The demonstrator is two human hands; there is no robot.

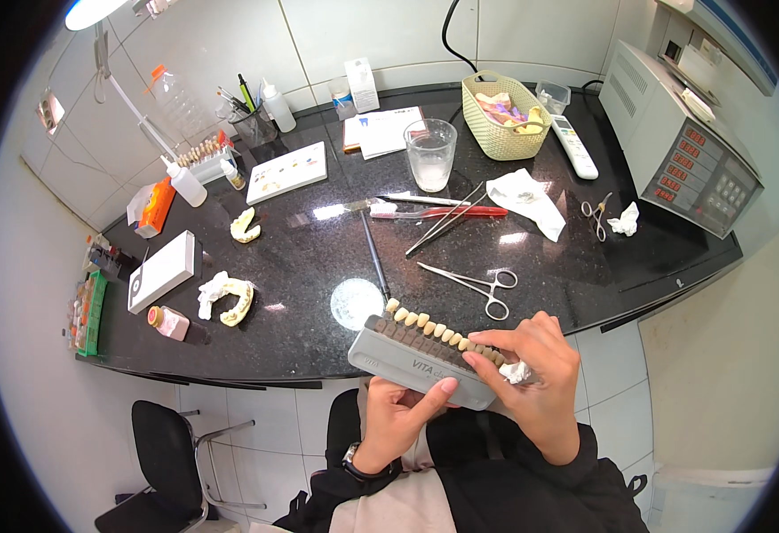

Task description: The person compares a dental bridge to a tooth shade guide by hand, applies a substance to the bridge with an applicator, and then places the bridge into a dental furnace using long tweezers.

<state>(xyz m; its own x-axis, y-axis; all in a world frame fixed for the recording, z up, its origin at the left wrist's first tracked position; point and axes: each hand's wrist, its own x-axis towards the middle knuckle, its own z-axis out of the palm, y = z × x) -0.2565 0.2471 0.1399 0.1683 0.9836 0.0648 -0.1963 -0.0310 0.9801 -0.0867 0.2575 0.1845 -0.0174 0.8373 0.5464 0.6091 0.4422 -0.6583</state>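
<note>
A grey dental shade guide (pixel 421 366) with a row of tooth-coloured tabs along its top is held at the near edge of the bench. My left hand (pixel 400 417) grips its body from below, the thumb lying along the front face. At the right end of the row, my right hand (pixel 536 377) pinches a shade tab between thumb and index finger. A crumpled white tissue (pixel 515 372) shows beside the right palm; whether those fingers hold it I cannot tell. Beyond the guide lie scissor-handled forceps (pixel 474 282), a dark slim-handled tool (pixel 374 253) and a round whitish disc (pixel 357 304).
Dental casts (pixel 234 298) stand at the left near a small pink bottle (pixel 168 322). Farther back are a glass (pixel 430 155), tweezers (pixel 443 220), a red-handled brush (pixel 438 212) and a green basket (pixel 505 115). A display unit (pixel 687 133) occupies the right; a chair (pixel 167 453) the lower left.
</note>
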